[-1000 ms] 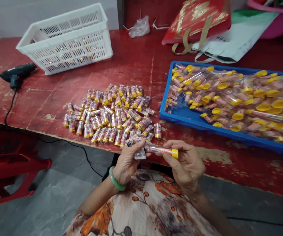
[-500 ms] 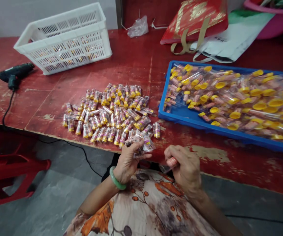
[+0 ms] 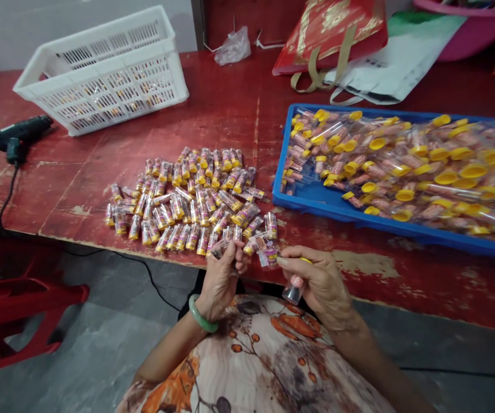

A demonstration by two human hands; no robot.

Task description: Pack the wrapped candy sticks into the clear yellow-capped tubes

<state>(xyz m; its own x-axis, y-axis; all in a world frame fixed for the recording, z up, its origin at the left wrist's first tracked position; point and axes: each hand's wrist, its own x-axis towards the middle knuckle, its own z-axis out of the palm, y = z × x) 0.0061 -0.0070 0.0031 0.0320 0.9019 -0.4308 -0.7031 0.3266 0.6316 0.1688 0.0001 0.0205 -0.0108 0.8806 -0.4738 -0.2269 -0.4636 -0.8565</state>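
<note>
My left hand (image 3: 222, 281), with a green bangle at the wrist, is closed on some small printed clear plastic sleeves (image 3: 220, 249), partly hidden by the fingers. My right hand (image 3: 322, 281) is wrapped round a clear plastic tube (image 3: 293, 289) with pink contents and a yellow cap, its clear end pointing down. At the right thumb and fingertip is a single printed sleeve (image 3: 268, 253), apart from the left hand. Just beyond both hands lie many small tubes (image 3: 193, 212) with yellow caps and purple printed wraps, some standing and some on their sides.
A blue tray (image 3: 305, 201) on the right holds many unwrapped yellow-capped tubes. On the red table (image 3: 113, 155) stand a white slotted crate (image 3: 113, 74) and a black heat gun (image 3: 21, 132) with a cord. Bags (image 3: 333, 40) lie at the back; a red stool (image 3: 27, 310) is at lower left.
My right hand has moved slightly left and its fingers have come to a printed sleeve, which now lies apart from my left hand. The left fingers have closed in on the other sleeves.
</note>
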